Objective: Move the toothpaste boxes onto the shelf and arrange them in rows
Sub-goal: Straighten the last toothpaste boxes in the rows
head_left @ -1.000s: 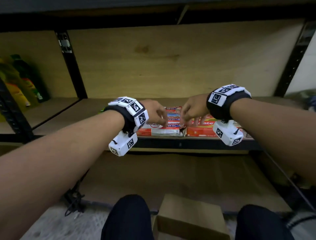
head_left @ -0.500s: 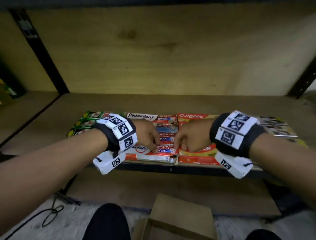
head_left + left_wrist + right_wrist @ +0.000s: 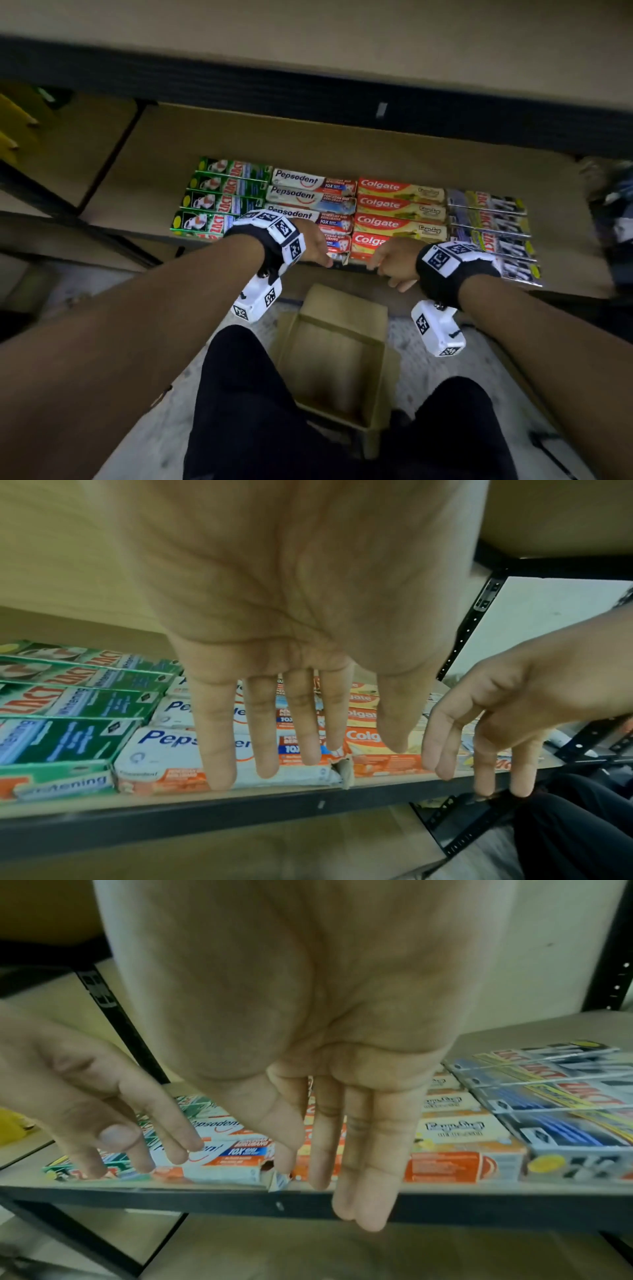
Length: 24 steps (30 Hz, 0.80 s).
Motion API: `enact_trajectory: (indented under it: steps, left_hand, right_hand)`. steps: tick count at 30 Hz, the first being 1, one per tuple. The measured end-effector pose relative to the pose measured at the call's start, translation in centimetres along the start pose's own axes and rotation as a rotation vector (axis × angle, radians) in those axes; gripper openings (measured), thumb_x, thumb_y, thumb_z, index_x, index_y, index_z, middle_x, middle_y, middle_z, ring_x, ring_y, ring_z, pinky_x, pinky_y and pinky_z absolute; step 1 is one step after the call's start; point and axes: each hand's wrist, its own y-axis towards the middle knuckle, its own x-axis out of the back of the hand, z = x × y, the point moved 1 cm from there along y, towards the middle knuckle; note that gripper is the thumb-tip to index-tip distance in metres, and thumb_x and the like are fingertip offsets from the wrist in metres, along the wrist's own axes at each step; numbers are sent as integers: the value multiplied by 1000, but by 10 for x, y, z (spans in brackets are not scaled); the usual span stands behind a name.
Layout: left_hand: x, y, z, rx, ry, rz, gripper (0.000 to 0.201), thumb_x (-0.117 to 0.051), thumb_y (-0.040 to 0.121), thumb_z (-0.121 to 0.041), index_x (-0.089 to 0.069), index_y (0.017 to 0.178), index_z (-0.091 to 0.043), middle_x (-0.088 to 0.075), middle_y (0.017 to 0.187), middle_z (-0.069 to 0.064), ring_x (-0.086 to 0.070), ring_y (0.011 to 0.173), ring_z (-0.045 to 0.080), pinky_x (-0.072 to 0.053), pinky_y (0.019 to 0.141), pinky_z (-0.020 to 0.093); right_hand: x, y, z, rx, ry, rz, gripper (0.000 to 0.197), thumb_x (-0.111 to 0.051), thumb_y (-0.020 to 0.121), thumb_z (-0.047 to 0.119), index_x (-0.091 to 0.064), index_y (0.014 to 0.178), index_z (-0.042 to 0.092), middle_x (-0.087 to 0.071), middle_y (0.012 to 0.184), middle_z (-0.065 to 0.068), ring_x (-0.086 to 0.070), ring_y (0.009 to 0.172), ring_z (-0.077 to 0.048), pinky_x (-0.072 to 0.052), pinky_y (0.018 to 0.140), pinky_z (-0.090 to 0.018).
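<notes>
Toothpaste boxes lie flat in four side-by-side columns on the wooden shelf (image 3: 144, 164): green Zact boxes (image 3: 222, 195), white Pepsodent boxes (image 3: 308, 195), orange Colgate boxes (image 3: 397, 205) and grey Zact boxes (image 3: 489, 219). My left hand (image 3: 315, 246) hovers at the shelf's front edge over the nearest Pepsodent box (image 3: 161, 761), fingers straight and spread, holding nothing. My right hand (image 3: 394, 260) hangs beside it in front of the nearest Colgate box (image 3: 452, 1167), fingers relaxed and empty. The Pepsodent box's end flap (image 3: 342, 769) is torn open.
An open cardboard box (image 3: 335, 346) stands on the floor between my knees, below the shelf. A black metal shelf rail (image 3: 239, 85) of the upper level crosses overhead. Black uprights (image 3: 116, 1023) frame the bay. Yellow items (image 3: 13, 126) sit in the left bay.
Both hands have drawn back from the boxes to the shelf's front edge and uncurled their fingers. My head has risen and tilted down, so the floor box now shows.
</notes>
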Motion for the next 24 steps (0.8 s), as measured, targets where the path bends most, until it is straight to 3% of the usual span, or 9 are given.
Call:
enact_trajectory:
  steps: [4,7,9,13,16,18,21,23,24]
  left_hand:
    - [-21,-19,-6,-3,-87,46,45,-63,88,-53,-68,122,-23,-63,124,-4,-58,115,20,-45,103,38]
    - [-47,-29,-7,33,-147,57,37,-65,88,-47,-72,115,-23,-68,111,-5,-61,105,17,-47,99,34]
    - [-64,-34,-6,68,-156,98,39,-64,89,-47,-70,117,-20,-67,118,-3,-61,111,20,-44,101,34]
    - [-99,-39,4,121,-202,164,43,-61,94,-41,-64,127,-14,-61,129,0,-57,110,18,-39,78,20]
    - [-128,-34,24,184,-239,170,51,-59,93,-49,-61,132,-17,-59,134,1,-57,118,21,-42,92,27]
    - [-153,-24,37,249,-324,177,51,-60,91,-50,-62,131,-19,-61,132,3,-60,114,23,-48,90,30]
    - [-191,-12,51,324,-479,208,40,-63,93,-41,-63,125,-16,-71,106,3,-68,92,18,-50,61,22]
    - [-211,1,60,346,-532,227,28,-62,96,-32,-64,115,-12,-67,73,-3,-65,67,12,-45,48,15]
    - [-222,13,66,345,-534,228,26,-61,97,-29,-64,115,-10,-60,67,-4,-61,67,14,-44,52,14]
  right_hand:
    - [-22,-12,-4,-20,22,59,30,-48,97,10,-72,113,20,-63,111,-9,-67,97,-29,-59,85,-42]
    - [-42,-18,-11,-87,125,79,23,-52,95,13,-73,102,20,-67,100,-10,-67,74,-27,-60,70,-38]
    - [-55,-21,-16,-109,135,109,24,-50,95,13,-71,105,19,-67,100,-9,-67,75,-24,-58,63,-33]
    - [-84,-22,-33,-190,211,150,26,-47,96,10,-71,102,18,-66,100,-9,-70,85,-26,-61,78,-41]
    - [-111,-15,-53,-265,306,159,29,-45,97,11,-69,113,17,-67,109,-10,-71,88,-27,-62,77,-43]
    - [-130,-7,-69,-335,430,179,32,-43,98,11,-64,122,17,-65,117,-10,-70,87,-24,-62,68,-36]
    - [-157,8,-91,-469,641,167,35,-46,99,13,-57,132,14,-64,121,-11,-71,85,-23,-58,53,-29]
    - [-175,22,-103,-535,758,165,33,-47,100,16,-57,131,12,-66,116,-10,-70,92,-26,-59,60,-33]
    - [-183,29,-108,-546,790,178,30,-48,100,18,-59,127,10,-67,111,-9,-69,97,-28,-60,70,-37]
